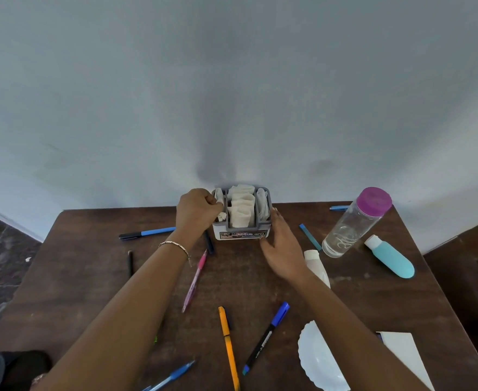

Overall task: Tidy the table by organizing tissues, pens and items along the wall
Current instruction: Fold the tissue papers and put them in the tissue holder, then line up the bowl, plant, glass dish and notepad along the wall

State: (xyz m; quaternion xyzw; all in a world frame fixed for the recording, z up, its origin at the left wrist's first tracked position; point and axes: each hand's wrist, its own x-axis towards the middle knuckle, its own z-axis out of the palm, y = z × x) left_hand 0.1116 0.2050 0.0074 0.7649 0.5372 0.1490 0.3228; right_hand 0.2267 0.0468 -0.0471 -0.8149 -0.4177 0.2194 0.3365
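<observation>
A grey and white tissue holder [242, 234] stands at the table's far edge against the wall, with folded white tissues [242, 210] in its compartments. My left hand [197, 208] pinches a tissue at the holder's left compartment. My right hand [281, 244] rests flat against the holder's right side, fingers straight. Several pens lie scattered on the brown table [91, 263]: a blue pen [147, 232] at the left, a pink pen [194, 280], an orange pen [228, 342], a blue marker [266, 337] and another blue pen [173, 375] near the front edge.
A clear bottle with a purple cap [356, 221] stands at the right, a teal tube [391, 261] beside it. A white bottle [318, 266] lies under my right forearm. A white scalloped plate [321, 362] and a white card [404, 354] sit at the front right.
</observation>
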